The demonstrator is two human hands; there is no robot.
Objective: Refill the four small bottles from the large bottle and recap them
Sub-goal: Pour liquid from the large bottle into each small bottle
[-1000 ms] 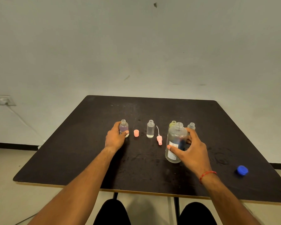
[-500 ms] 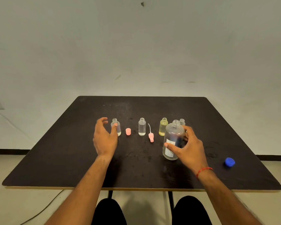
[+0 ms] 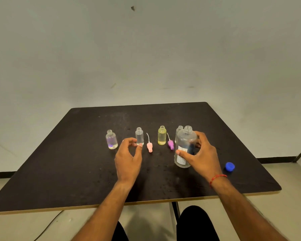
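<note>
So far all four small bottles, like the yellow bottle [image 3: 162,135], stand uncapped, while your right hand [image 3: 201,156] grips the large bottle [image 3: 185,147] and your left hand [image 3: 128,158] hovers half-curled, empty.

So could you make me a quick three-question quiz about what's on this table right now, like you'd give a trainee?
1. True or false: the large bottle has its cap on.
2. Which hand grips the large bottle: A) the left hand, B) the right hand, C) neither?
3. What colour is the loose cap lying alone near the table's right edge?

Key
1. False: its threaded neck is open.
2. B: the right hand wraps around it; the left hand hovers open near the second small bottle.
3. Blue.
</note>
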